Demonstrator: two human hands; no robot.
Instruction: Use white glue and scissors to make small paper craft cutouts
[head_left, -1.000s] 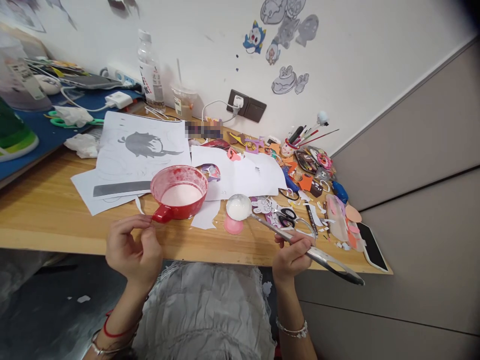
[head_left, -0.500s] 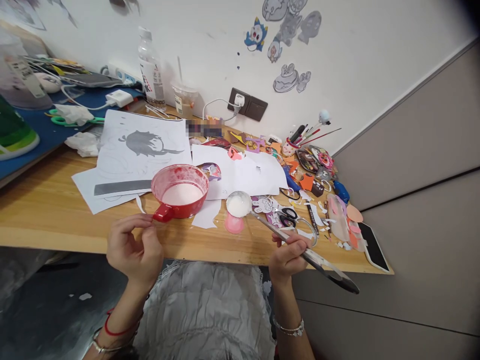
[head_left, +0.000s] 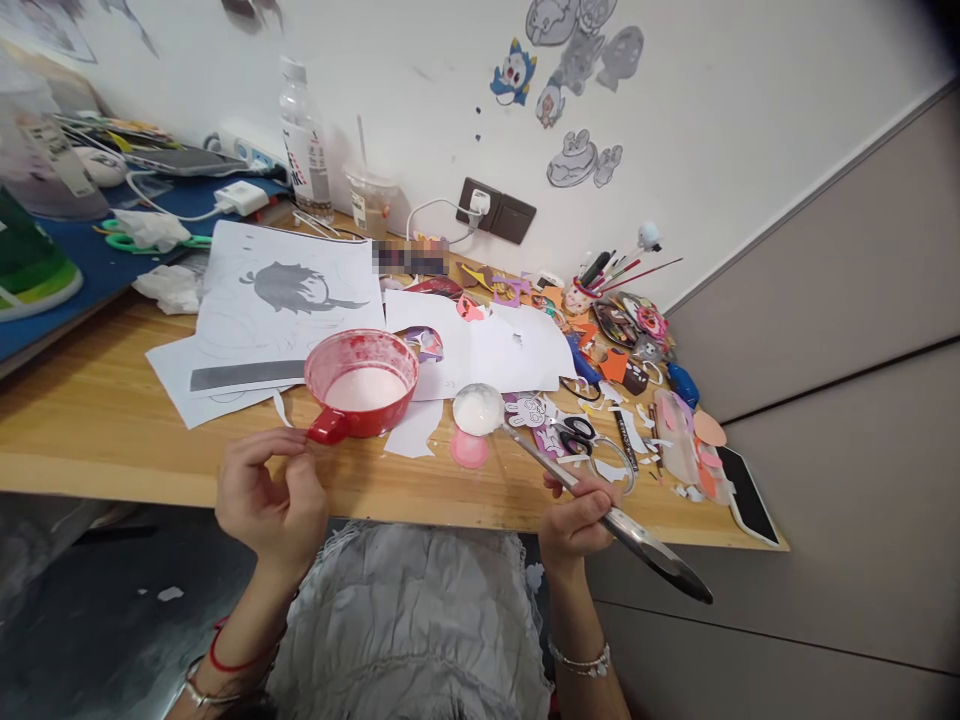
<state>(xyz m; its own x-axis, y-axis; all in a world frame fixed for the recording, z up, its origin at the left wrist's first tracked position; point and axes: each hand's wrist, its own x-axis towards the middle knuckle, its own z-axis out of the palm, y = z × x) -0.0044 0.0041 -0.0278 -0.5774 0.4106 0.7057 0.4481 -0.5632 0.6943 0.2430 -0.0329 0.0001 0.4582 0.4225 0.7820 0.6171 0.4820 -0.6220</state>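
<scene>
A red handled bowl stands on the desk with whitish-pink liquid in it and red smears round its inner wall. My left hand is closed, its fingertips at the end of the bowl's short handle. My right hand grips a long metal ladle partway along its handle. The ladle's bowl holds white liquid and is above a round pink patch on the desk. Whether it touches the desk there, I cannot tell.
Paper sheets, one with a drawn figure, lie behind the bowl. To the right are scissors, paper scraps, a pen cup and a phone by the edge. A bottle and lidded cup stand at the wall.
The ladle has rolled slightly in my right hand, and its handle end has dipped a little. My left hand and the bowl remain in place.
</scene>
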